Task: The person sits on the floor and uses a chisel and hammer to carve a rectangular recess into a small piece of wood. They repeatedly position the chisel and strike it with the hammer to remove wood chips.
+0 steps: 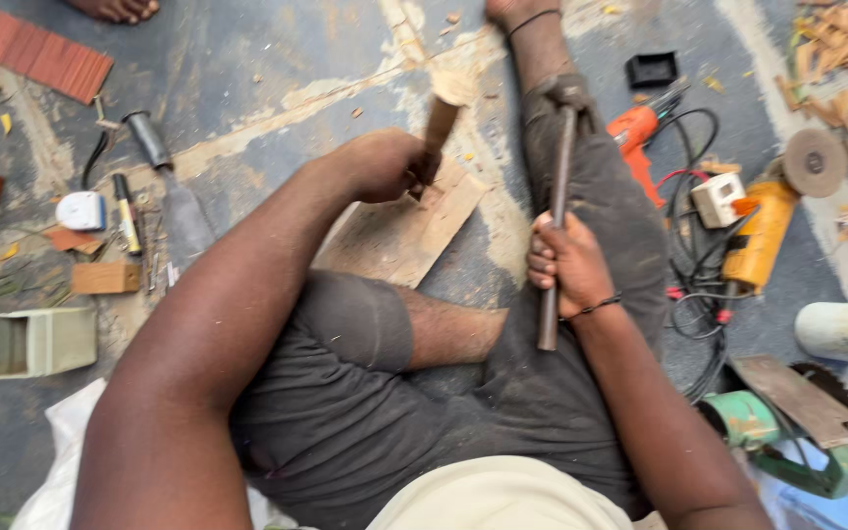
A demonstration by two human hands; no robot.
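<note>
I sit on the floor with my legs out. My left hand is shut on a wooden-handled chisel, held upright on a flat wooden board that lies on the ground between my legs. My right hand grips the metal shaft of a hammer. The hammer's head rests up near my right knee, to the right of the chisel's top. The chisel's blade is hidden behind my left hand.
Left: a grey trowel, a marker, a small wood block, a pale plastic box. Right: an orange drill, a yellow angle grinder, cables, a green circular saw, wood scraps.
</note>
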